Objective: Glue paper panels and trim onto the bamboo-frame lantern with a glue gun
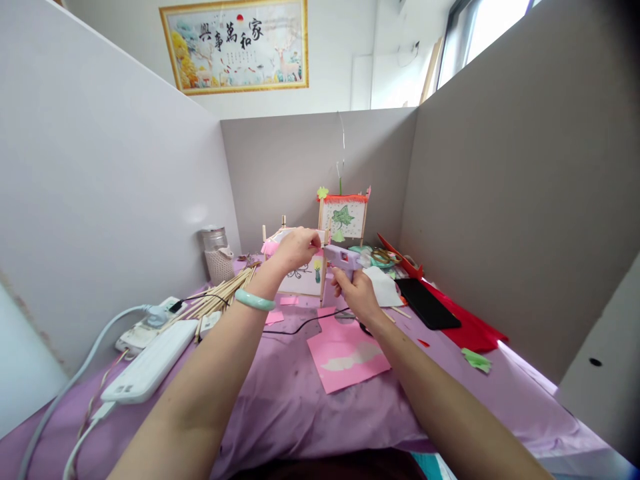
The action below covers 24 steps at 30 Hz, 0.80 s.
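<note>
My right hand [356,293] is wrapped round the grip of a pale purple glue gun [343,256]. Its nozzle points left, close to the top right corner of a stick-framed paper lantern [303,283] with a drawing on its side. At that lantern's upper edge, my left hand [299,248] is closed in a pinch near the nozzle. Whatever lies between its fingertips is hidden. Pink fringed paper [270,248] shows along the lantern's top, left of this hand, and a bit of pink shows just under the fingertips. A jade-green bangle [255,300] circles my left wrist.
Behind stands a second lantern [343,217] with red fringe. Pink paper [345,373] and a black cord [300,327] lie in front. To the left are wooden sticks [220,293], a jar [219,257] and a white power strip [150,363]; rightward, a black phone [427,305] and red cloth [470,323].
</note>
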{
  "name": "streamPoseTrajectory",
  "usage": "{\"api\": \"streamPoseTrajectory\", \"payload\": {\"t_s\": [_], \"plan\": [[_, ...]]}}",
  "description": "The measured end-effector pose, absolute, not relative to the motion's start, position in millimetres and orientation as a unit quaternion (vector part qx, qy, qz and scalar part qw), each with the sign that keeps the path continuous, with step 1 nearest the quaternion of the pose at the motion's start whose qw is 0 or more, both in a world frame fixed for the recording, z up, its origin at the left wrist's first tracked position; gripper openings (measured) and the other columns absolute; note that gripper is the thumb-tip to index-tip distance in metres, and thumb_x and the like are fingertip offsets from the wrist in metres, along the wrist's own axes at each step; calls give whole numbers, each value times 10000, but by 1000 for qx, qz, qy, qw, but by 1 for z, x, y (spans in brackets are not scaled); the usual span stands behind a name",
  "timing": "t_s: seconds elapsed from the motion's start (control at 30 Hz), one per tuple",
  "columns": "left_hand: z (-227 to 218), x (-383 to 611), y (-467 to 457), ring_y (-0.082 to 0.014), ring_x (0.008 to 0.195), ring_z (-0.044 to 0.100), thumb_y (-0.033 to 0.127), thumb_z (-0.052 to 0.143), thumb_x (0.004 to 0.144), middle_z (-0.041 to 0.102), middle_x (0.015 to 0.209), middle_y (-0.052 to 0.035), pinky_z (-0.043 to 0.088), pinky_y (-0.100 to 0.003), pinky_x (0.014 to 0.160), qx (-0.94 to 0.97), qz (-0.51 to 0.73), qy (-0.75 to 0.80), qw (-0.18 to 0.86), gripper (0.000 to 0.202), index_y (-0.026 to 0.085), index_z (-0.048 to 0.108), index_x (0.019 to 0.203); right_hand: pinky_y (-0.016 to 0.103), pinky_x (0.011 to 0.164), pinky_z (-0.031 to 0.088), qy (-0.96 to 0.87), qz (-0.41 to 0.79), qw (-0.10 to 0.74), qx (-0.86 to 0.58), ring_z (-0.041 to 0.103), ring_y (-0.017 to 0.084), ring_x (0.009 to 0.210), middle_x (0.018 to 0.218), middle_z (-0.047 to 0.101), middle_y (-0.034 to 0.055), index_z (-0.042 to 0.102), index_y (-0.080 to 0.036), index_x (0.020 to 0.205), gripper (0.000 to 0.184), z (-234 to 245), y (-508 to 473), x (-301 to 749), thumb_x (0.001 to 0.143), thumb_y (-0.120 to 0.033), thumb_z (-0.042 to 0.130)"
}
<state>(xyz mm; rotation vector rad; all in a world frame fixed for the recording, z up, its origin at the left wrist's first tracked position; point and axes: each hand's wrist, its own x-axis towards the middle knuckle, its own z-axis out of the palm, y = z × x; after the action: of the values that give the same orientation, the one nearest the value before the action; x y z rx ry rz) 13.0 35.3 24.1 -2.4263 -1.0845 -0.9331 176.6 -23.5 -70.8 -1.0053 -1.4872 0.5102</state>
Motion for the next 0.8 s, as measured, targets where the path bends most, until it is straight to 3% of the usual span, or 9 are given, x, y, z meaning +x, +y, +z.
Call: {"api": "streamPoseTrajectory", "payload": {"t_s": [0.8], "plan": [[35,19,31,-143,697,563,153,598,739,658,731,8,414,-273,653,-855,-309,-395,130,82,208,635,690,255,587,441,-631,202,605,-442,606,167,540,526,610,9,603,-181,681,412,-84,-36,187,861,-539,505]]}}
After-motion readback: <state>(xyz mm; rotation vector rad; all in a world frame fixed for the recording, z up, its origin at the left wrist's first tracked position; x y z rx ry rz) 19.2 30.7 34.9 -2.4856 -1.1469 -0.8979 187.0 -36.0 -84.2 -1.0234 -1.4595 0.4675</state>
